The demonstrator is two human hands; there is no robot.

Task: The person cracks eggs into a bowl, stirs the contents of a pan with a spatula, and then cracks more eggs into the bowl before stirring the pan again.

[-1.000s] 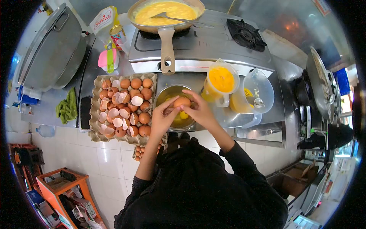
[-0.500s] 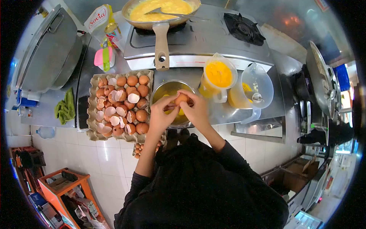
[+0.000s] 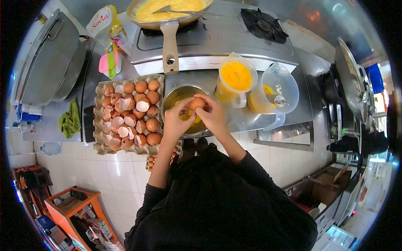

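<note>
Over a metal bowl (image 3: 171, 90) with yellow yolks inside, both hands hold one brown egg (image 3: 197, 103). My left hand (image 3: 176, 119) grips it from the left, my right hand (image 3: 212, 116) from the right, with fingertips close together. Whether the shell is split cannot be made out. Left of the bowl, a cardboard egg tray (image 3: 100, 134) carries whole brown eggs and many broken shells. To the right stand a measuring jug of beaten egg (image 3: 236, 77) and a larger clear jug (image 3: 289, 90) with yellow liquid and a whisk (image 3: 279, 100).
Behind the bowl, a pan (image 3: 170, 46) of yellow egg with a spatula (image 3: 167, 9) sits on the gas stove (image 3: 209, 42). A pink tub (image 3: 106, 63), a can (image 3: 118, 35) and a green cloth (image 3: 70, 119) lie to the left. A large grey pot (image 3: 48, 58) stands far left.
The view has shifted slightly, so the counter items appear a little farther left. Both hands stay over the bowl on the egg, which now shows more of its shell between the fingers.
</note>
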